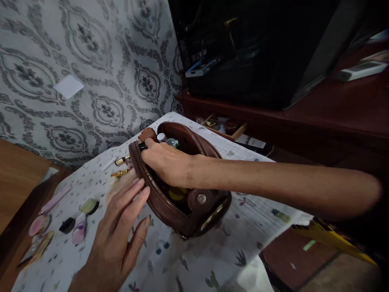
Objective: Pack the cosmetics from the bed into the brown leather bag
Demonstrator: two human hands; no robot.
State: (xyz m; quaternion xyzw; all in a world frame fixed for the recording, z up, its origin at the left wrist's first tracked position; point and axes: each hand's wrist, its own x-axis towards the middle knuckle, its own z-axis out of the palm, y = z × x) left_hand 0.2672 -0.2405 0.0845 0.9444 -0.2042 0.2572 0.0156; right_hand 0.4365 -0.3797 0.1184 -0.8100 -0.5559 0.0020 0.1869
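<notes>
A brown zippered bag (185, 227) lies unzipped on the cloth-covered table. My right hand (164, 162) reaches into its mouth from the right, fingers closed on a small black item (142, 146) at the far left end. Just beyond those fingers, a white cap (161, 137) and a clear rounded top (172, 142) show inside. My left hand (121, 227) is open, its fingertips against or very near the bag's left side. Gold-coloured tubes (121, 160) lie beside the bag. Most of the bag's contents are hidden by my right hand and forearm.
Several small cosmetic items, among them a pink round case (39, 225), a purple bottle (79, 229) and a green-topped item (89, 206), lie on the left of the patterned tablecloth (170, 267). An open drawer (240, 132) and a large black screen (258, 52) stand behind.
</notes>
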